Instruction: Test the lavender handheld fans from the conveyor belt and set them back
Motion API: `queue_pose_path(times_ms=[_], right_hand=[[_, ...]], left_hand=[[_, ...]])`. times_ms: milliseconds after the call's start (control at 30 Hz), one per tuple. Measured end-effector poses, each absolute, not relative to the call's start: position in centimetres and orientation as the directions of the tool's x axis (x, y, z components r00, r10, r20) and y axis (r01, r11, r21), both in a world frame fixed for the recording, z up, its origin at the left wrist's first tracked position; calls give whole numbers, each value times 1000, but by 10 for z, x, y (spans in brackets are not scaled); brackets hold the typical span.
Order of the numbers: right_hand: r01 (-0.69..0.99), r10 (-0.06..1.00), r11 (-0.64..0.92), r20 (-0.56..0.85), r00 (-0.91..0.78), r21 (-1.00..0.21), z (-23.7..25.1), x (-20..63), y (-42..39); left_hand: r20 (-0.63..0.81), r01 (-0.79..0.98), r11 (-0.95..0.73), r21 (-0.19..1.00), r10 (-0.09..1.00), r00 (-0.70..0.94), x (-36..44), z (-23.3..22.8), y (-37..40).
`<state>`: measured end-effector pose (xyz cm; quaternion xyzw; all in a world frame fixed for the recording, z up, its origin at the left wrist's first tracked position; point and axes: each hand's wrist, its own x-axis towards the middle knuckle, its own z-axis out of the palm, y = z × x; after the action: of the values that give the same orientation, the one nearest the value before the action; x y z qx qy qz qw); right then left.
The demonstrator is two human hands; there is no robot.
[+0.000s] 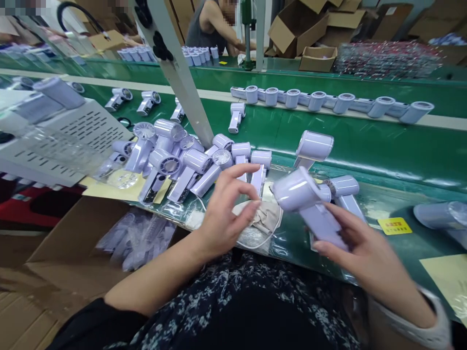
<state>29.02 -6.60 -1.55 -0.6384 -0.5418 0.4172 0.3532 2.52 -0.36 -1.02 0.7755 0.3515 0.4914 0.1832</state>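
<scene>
Handheld fan: a lilac handheld fan (308, 206) sits in the right hand (359, 253), just above the near edge of the green bench (365, 146), its round head tilted up and to the left, its handle running down into the palm.
Right hand grip: fingers are wrapped round the handle from below and the thumb lies along its upper side; the hand is closed firmly on it.
Left hand: the left hand (224, 214) is beside the fan's head but apart from it, fingers spread and half curled, holding nothing; its fingertips hover just over a beige cloth (264, 218).
Under the hands: the cloth lies on clear plastic film at the bench edge, with a white cord (255, 243) looping beside it.
Near neighbours: two more lilac fans lie just behind the held one, one standing on its handle (313, 148), one on its side (341, 189).
Pile at left: a heap of the same fans (182, 158) covers the bench to the left, partly on yellow paper (109, 187).
Far row: a line of fans (328, 102) lies end to end along the pale strip further back.
Below the bench: a cardboard box (73, 243) holds bagged lilac parts.
Background: another person (211, 24) works at the far side, by open cartons (314, 29).
</scene>
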Motion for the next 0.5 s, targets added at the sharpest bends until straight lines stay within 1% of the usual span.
queue_pose_path(times_ms=[67,100,133,200,267,300,367,400,433,467,500], right_hand=[[458,951,-260,-145,272,-850,-8,332,-69],[501,911,-323,-122,393,-803,-6,352,-70],[535,862,-395,-100,497,-747,-5,370,-70],[582,774,-514,-46,632,-630,-10,399,-70],[624,746,-571,-20,666,-533,-21,419,-70],[647,747,-585,-15,664,-489,-28,427,-70],[691,745,-613,10,666,-382,-42,437,-72],[706,729,-630,66,681,-322,-48,439,-74],[718,704,-639,165,691,-275,-53,439,-76],[731,668,-634,297,682,-252,-56,437,-77],[757,636,-605,422,646,-247,-57,432,-76]], left_hand=[[600,216,-637,740,770,216,19,-12,0],[581,160,-613,773,787,209,15,-13,2],[564,136,-596,791,798,211,12,-15,3],[561,173,-604,778,791,244,1,-18,4],[553,276,-642,715,761,339,-16,-22,4],[519,333,-657,676,746,418,-27,-24,5],[379,465,-649,602,745,549,-48,-28,9],[311,534,-622,572,767,561,-56,-29,12],[262,599,-581,551,802,537,-61,-29,15],[243,653,-532,539,841,484,-63,-28,20],[256,692,-486,534,873,416,-60,-27,26]])
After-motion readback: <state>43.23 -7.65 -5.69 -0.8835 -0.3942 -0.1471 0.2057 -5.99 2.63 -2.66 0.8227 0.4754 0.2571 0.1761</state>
